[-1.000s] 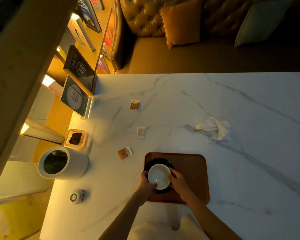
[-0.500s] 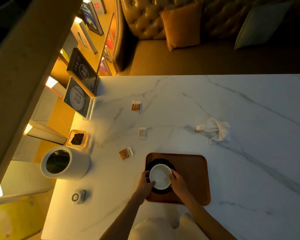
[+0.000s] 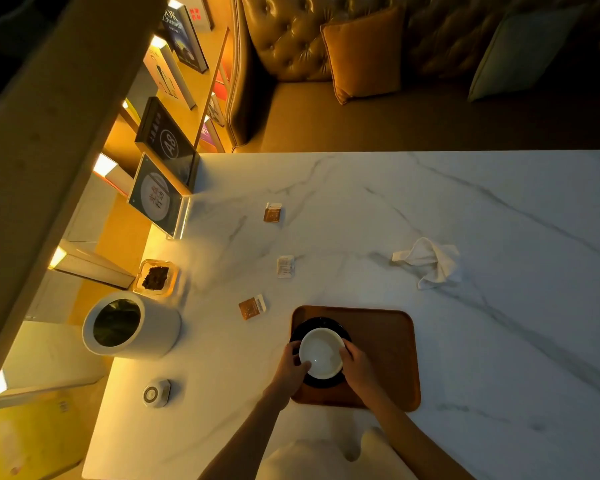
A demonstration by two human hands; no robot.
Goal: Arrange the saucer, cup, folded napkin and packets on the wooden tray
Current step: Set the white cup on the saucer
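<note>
White cup (image 3: 321,353) clasped between left hand (image 3: 290,370) and right hand (image 3: 359,368), sitting on black saucer (image 3: 321,322) on wooden tray (image 3: 385,344). Three packets (image 3: 252,307) beyond left hand. Crumpled napkin (image 3: 428,261) beyond right hand, off tray.

A brown wooden tray (image 3: 385,344) with rounded corners lies flat on the white marble surface (image 3: 430,209). On its left half sits a dark round saucer (image 3: 321,323), and a white cup (image 3: 321,352) stands upright on the saucer, open and empty inside. A crumpled white napkin (image 3: 428,262) lies off the tray, up and to its right, not folded. Three small packets lie apart on the marble to the upper left of the tray: a brown packet (image 3: 252,306) nearest, a white packet (image 3: 285,266) beyond it, and another brown packet (image 3: 272,213) farthest away.
</note>
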